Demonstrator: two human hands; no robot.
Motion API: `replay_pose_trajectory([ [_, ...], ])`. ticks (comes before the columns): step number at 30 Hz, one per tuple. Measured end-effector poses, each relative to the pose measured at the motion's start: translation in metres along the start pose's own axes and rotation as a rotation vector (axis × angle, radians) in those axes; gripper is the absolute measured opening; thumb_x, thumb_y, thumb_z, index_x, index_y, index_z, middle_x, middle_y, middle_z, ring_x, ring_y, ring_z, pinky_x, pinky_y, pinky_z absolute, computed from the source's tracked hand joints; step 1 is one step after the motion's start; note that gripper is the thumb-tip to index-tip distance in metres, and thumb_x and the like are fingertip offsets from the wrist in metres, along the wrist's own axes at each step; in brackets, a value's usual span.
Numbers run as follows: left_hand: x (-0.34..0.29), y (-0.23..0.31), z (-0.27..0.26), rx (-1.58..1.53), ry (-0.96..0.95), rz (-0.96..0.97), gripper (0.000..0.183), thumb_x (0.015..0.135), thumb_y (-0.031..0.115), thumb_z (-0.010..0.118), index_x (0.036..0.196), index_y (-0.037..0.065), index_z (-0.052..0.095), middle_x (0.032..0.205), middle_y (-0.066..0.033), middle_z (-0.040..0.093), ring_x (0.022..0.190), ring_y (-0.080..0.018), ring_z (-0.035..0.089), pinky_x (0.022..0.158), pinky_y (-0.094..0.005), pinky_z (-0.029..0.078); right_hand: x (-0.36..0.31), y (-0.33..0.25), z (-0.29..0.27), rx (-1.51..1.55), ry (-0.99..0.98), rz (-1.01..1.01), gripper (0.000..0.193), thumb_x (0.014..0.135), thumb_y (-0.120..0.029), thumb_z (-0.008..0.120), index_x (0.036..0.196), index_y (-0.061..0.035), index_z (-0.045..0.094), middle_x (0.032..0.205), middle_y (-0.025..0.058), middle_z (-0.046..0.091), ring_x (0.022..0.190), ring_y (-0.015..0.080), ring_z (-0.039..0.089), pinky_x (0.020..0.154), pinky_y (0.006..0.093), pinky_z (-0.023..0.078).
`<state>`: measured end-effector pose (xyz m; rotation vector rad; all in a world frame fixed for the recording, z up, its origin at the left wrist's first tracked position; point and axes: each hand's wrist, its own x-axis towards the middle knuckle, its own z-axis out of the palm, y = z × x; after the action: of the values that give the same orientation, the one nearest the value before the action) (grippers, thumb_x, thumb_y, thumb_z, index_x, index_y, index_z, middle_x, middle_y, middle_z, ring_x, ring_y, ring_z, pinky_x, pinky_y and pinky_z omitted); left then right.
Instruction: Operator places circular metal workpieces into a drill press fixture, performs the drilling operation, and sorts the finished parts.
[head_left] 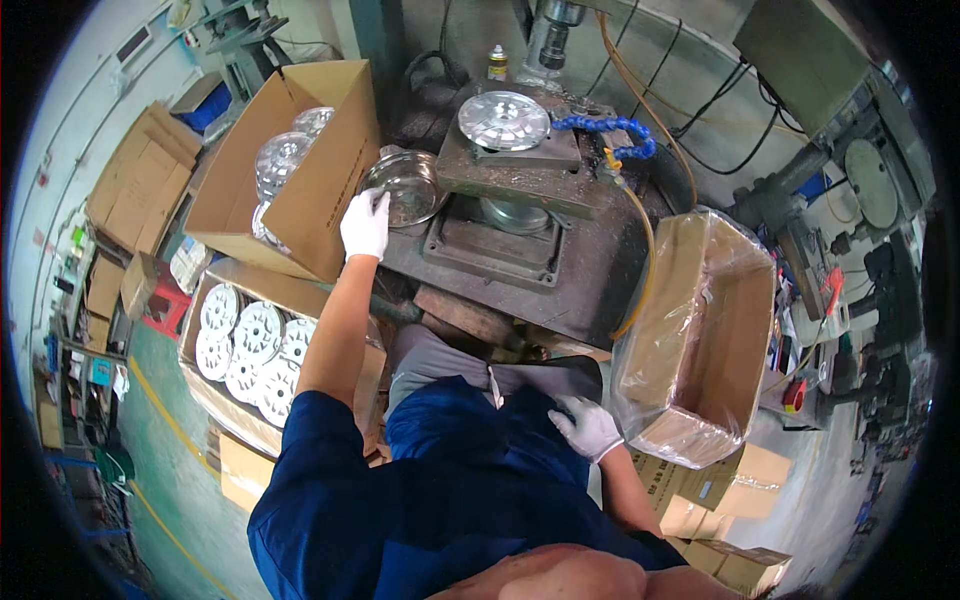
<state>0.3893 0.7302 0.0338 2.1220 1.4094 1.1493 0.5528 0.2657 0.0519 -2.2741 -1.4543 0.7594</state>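
Note:
A shiny round metal bowl (412, 178) sits at the left edge of the machine's bed. At its near left rim is my left hand (364, 225), in a white glove, with the fingers drawn together on the rim. My right hand (587, 430), gloved in white too, lies on my right thigh with its fingers spread and nothing in them. Beyond the bowl, a round silver disc with a pattern of openings (503, 121) rests on the raised metal block (470, 175) of the machine. A blue segmented hose (610, 124) reaches toward this disc from the right.
An upright cardboard box (340, 175) holding shiny round metal parts stands left of the bowl. Nearer, a lower box (205, 375) holds several patterned discs. A plastic-lined carton (640, 390) stands at the right. A spray can (497, 63) is behind the block, near the machine's spindle (553, 40).

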Motion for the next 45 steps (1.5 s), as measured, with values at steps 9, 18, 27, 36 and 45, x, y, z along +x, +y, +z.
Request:
replay_pose_trajectory([
  [9,-0.041,0.003,-0.026,0.186,-0.106,0.130,0.020,0.088,0.028,0.064,0.095,0.010,0.068,0.089,-0.0126,0.067,0.084,-0.0327,0.064,0.077,-0.0404,0.051,0.001,0.011,0.005,0.017,0.069,-0.092,0.043,0.091,-0.042,0.055,0.118,-0.0092,0.061,0.103,0.0219,0.065,0.095,0.0395,0.062,0.084,0.0451,0.050],
  [18,-0.020,0.080,-0.098,-0.020,0.138,0.242,0.017,0.087,0.016,0.068,0.098,0.003,0.069,0.091,-0.0134,0.068,0.082,-0.0237,0.067,0.077,-0.0328,0.052,0.000,0.017,0.005,-0.001,0.103,-0.131,0.042,0.090,-0.041,0.056,0.115,-0.0092,0.062,0.100,0.0215,0.066,0.093,0.0389,0.063,0.082,0.0458,0.051],
  [27,0.024,0.217,-0.108,-0.200,0.111,0.677,0.017,0.085,0.014,0.069,0.100,0.006,0.068,0.090,-0.0109,0.067,0.081,-0.0243,0.067,0.073,-0.0316,0.052,-0.005,0.013,0.003,0.010,0.115,-0.146,0.041,0.090,-0.041,0.056,0.114,-0.0089,0.063,0.100,0.0213,0.066,0.093,0.0392,0.063,0.082,0.0461,0.051],
  [36,0.053,0.262,-0.065,-0.302,0.095,0.624,0.018,0.087,0.012,0.069,0.102,0.002,0.068,0.095,-0.0086,0.069,0.085,-0.0140,0.065,0.078,-0.0257,0.051,-0.030,0.019,0.005,0.040,0.143,-0.059,0.041,0.090,-0.041,0.055,0.115,-0.0087,0.063,0.102,0.0213,0.066,0.095,0.0386,0.063,0.083,0.0457,0.050],
  [45,0.038,0.245,-0.060,-0.257,-0.027,0.522,0.021,0.087,0.016,0.069,0.102,0.002,0.068,0.097,-0.0110,0.069,0.088,-0.0159,0.066,0.081,-0.0276,0.051,-0.025,0.022,0.007,0.044,0.109,-0.046,0.043,0.089,-0.043,0.055,0.114,-0.0090,0.063,0.103,0.0210,0.066,0.095,0.0383,0.063,0.083,0.0455,0.051],
])
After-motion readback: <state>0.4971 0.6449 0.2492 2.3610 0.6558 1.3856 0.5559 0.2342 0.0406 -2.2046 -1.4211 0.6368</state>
